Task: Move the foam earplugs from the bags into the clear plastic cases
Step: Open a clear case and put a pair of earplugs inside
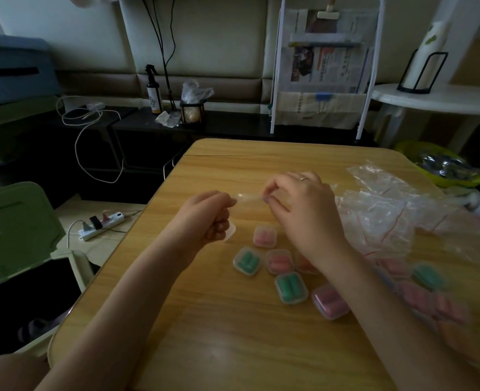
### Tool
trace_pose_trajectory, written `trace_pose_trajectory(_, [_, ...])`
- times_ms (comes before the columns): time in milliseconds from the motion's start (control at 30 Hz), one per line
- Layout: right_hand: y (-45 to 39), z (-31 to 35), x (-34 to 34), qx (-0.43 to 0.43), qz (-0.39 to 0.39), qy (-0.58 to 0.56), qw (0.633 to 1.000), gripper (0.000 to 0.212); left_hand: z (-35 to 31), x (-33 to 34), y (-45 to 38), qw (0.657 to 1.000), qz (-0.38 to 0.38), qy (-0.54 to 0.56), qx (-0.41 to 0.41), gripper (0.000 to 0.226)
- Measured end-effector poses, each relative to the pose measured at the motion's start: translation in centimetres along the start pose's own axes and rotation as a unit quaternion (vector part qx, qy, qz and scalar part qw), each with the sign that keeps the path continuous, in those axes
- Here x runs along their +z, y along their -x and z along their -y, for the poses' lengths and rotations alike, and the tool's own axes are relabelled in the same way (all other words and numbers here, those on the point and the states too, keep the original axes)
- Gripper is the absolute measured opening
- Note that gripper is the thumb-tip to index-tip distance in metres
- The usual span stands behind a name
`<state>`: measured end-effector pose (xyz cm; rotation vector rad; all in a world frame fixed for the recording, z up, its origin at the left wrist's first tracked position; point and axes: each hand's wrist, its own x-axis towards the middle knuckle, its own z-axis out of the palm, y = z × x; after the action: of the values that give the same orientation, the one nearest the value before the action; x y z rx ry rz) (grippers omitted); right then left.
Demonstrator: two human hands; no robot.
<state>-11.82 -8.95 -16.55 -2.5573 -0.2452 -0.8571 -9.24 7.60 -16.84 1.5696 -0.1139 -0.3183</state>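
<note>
Clear plastic, a small bag (248, 197), is stretched above the worktop (219, 320) between your left hand (210, 214) and right hand (303, 204), fingers of both pinching its ends. Filled earplug cases (291, 287) lie just below. Pull unevenly and I judge the film could slip free or spill earplugs.

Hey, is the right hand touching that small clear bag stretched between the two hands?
Touching. The head view shows the right hand pinching one end of the small clear bag with its fingertips, while the left hand grips the other end.
</note>
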Motion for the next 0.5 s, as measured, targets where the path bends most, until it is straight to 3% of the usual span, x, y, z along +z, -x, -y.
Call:
trace_pose_trajectory(33, [-0.2, -0.3, -0.1, 0.015, -0.016, -0.004, 1.000, 0.010, 0.0, 0.1, 0.2, 0.999, -0.023, -0.037, 0.020, 0.020])
trace_pose_trajectory(100, [-0.6, -0.9, -0.5, 0.052, -0.074, -0.006, 0.996, 0.014, 0.2, -0.1, 0.2, 0.984, -0.083, -0.136, 0.077, 0.037])
trace_pose_trajectory(133, [-0.7, -1.2, -0.8, 0.064, -0.108, 0.003, 0.992, 0.018, 0.4, -0.3, 0.0, 0.961, -0.114, -0.225, 0.112, 0.040])
trace_pose_trajectory(200, [-0.8, -1.6, -1.1, 0.080, -0.129, 0.044, 0.987, 0.022, 0.8, -0.7, 0.0, 0.875, -0.159, -0.430, 0.152, 0.034])
trace_pose_trajectory(233, [-0.7, -1.8, -1.0, 0.091, -0.103, 0.067, 0.988, 0.023, 1.0, -0.9, 0.0, 0.843, -0.168, -0.484, 0.161, 0.031])
trace_pose_trajectory(267, [-0.5, -1.9, -0.8, 0.106, -0.059, 0.087, 0.989, 0.024, 1.1, -1.1, -0.1, 0.832, -0.168, -0.504, 0.161, 0.029])
trace_pose_trajectory(367, [0.1, -1.9, -0.3, 0.121, 0.063, 0.156, 0.978, 0.026, 1.3, -1.3, -0.1, 0.835, -0.170, -0.502, 0.150, 0.028])
trace_pose_trajectory(500, [-0.1, -1.2, -0.5, 0.092, 0.043, 0.189, 0.977, 0.031, 1.2, -1.7, -0.2, 0.845, -0.128, -0.514, 0.068, 0.036])
